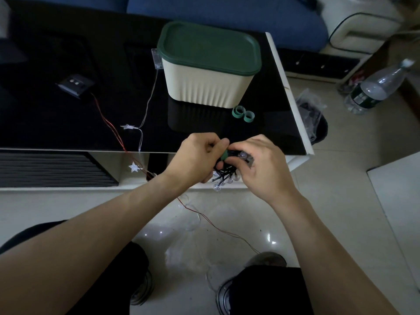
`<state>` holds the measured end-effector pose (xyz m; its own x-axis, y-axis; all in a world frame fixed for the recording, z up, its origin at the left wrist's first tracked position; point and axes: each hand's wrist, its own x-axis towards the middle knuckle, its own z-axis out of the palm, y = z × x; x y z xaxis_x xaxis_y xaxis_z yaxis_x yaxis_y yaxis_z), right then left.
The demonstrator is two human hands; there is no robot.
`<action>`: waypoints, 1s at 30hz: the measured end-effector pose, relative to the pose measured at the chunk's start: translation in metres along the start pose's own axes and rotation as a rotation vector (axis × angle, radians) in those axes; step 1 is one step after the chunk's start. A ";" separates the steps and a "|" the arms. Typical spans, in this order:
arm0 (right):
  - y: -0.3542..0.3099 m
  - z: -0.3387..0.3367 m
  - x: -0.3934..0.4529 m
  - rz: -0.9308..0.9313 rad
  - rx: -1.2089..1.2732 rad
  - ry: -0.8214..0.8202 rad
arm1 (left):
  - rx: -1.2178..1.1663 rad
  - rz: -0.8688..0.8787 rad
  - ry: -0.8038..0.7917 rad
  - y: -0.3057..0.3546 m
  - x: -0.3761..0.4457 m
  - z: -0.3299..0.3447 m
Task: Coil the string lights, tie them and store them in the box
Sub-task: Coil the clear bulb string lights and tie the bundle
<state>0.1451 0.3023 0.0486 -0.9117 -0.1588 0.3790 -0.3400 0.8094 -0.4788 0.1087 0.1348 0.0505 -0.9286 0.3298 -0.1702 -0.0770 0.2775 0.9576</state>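
Both hands at six o'clock of the table [68, 123], left hand [195, 160] and right hand [259, 164] gripping a black string-light bundle [227, 171], green tie [223, 155] around it, lidded box [209, 87] at twelve o'clock

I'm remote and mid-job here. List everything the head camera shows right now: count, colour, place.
coiled string lights: one bundle, black wire with clear bulbs, held at the table's front edge
green tie: one, on the bundle, between the hands
spare green ties: two loops, on the table in front of the box
box: one, cream, on the table
lid: one, dark green, on the box
star string lights: one strand, clear wire, white stars, left of the box, trailing off the table
battery pack: one, dark, far left, red wire
table: one, black top
water bottle: one, clear, on the floor at right
left hand: grips the bundle
right hand: pinches the bundle
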 end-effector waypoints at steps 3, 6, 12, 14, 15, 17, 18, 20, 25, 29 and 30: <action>0.005 -0.003 0.000 0.017 0.059 0.004 | 0.107 0.010 -0.058 0.003 0.001 -0.002; 0.010 -0.004 -0.001 0.058 0.121 -0.031 | 0.190 0.031 -0.166 0.007 0.000 -0.007; 0.002 -0.005 0.000 -0.011 0.121 -0.066 | 0.284 -0.061 -0.313 0.008 0.003 -0.013; 0.000 -0.004 0.002 -0.020 0.114 -0.105 | 0.278 -0.085 -0.339 0.006 0.001 -0.011; -0.001 -0.003 0.002 0.009 0.130 -0.148 | 0.274 -0.102 -0.347 0.004 0.000 -0.011; 0.000 -0.002 0.001 0.110 0.179 -0.252 | 0.266 -0.126 -0.346 0.000 -0.002 -0.010; -0.001 -0.002 0.000 0.150 0.197 -0.287 | 0.256 -0.129 -0.332 -0.001 -0.003 -0.010; -0.002 -0.001 0.000 0.194 0.223 -0.302 | 0.241 -0.123 -0.300 -0.001 -0.003 -0.010; -0.003 -0.002 0.003 0.304 0.370 -0.229 | 0.193 -0.090 -0.280 0.005 -0.002 -0.010; 0.000 -0.006 0.003 0.354 0.479 -0.206 | 0.148 -0.090 -0.280 0.006 -0.002 -0.010; 0.000 -0.005 0.002 0.362 0.467 -0.208 | 0.149 -0.096 -0.283 0.006 -0.003 -0.009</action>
<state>0.1440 0.3047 0.0536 -0.9978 -0.0655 -0.0117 -0.0232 0.5076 -0.8613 0.1074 0.1270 0.0590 -0.7804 0.5273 -0.3360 -0.0862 0.4415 0.8931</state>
